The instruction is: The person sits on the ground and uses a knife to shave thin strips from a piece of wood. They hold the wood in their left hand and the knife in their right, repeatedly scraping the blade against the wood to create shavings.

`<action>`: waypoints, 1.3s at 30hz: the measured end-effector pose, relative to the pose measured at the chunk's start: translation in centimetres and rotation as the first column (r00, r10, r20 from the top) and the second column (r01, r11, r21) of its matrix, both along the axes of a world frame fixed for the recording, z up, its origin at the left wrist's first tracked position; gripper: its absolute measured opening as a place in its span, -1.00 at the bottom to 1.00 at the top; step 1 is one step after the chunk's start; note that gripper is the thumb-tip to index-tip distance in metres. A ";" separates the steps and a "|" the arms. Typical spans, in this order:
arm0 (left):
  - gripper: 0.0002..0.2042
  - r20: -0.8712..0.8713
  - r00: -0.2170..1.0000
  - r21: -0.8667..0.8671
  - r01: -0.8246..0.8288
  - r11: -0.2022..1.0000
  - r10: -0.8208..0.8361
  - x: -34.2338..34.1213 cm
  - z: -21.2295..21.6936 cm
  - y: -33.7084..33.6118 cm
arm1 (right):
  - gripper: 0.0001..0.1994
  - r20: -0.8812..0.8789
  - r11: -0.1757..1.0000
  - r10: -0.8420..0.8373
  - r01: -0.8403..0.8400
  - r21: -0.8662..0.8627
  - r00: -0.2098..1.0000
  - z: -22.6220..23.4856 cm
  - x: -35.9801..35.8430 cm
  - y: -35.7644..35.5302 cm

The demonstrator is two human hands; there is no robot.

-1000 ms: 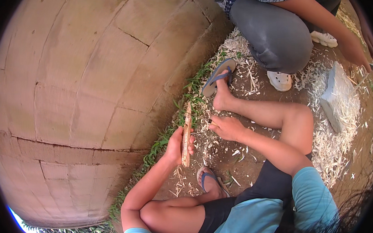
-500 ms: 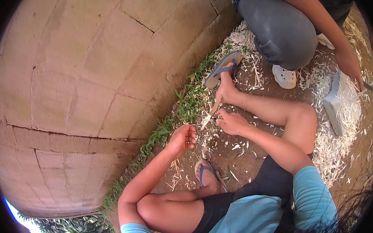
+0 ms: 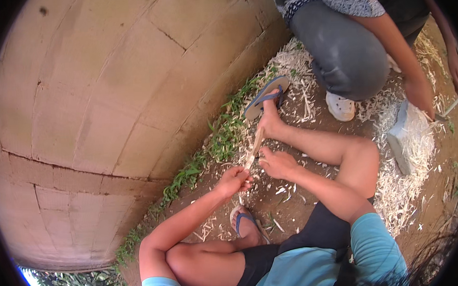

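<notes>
The camera sits on a person's head, above the left grip (image 3: 235,180) and the right grip (image 3: 278,165), and looks down at them. It is far enough up that both bare arms (image 3: 191,218) fit in. The view is wide and round, so lines bend. It takes in the wall (image 3: 94,88) left of the grips and the blue shirt (image 3: 300,272) below them.

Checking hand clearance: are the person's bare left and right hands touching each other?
Apart: the head view shows brown earth between the left hand and the right hand.
</notes>
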State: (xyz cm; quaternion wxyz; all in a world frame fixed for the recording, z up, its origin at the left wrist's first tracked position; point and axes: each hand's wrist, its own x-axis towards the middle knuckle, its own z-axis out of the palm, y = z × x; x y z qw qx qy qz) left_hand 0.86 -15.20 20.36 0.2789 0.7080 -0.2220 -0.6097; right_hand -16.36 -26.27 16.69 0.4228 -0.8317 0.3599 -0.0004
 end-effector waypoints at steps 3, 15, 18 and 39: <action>-0.88 -0.120 0.984 -0.036 -0.138 0.990 0.133 0.7 -0.1 0.5 | -0.55 0.024 0.999 0.005 -0.006 0.052 1.000 -0.5 0.0 -0.1; -0.82 -0.020 0.981 -0.230 0.182 0.956 -0.192 -0.7 -0.2 3.1 | -0.49 0.455 0.628 -0.356 -0.152 0.763 0.816 0.6 -0.4 1.2; -0.72 0.305 0.885 -0.267 0.434 0.861 -0.351 -0.8 -1.4 3.8 | -0.49 0.503 0.697 -0.252 -0.206 0.687 0.827 0.8 -0.5 1.2; -0.46 0.951 -0.289 0.307 0.854 0.420 -0.109 -0.8 12.3 0.9 | -0.44 0.241 0.949 0.299 -0.262 -0.173 0.923 1.2 -2.2 0.9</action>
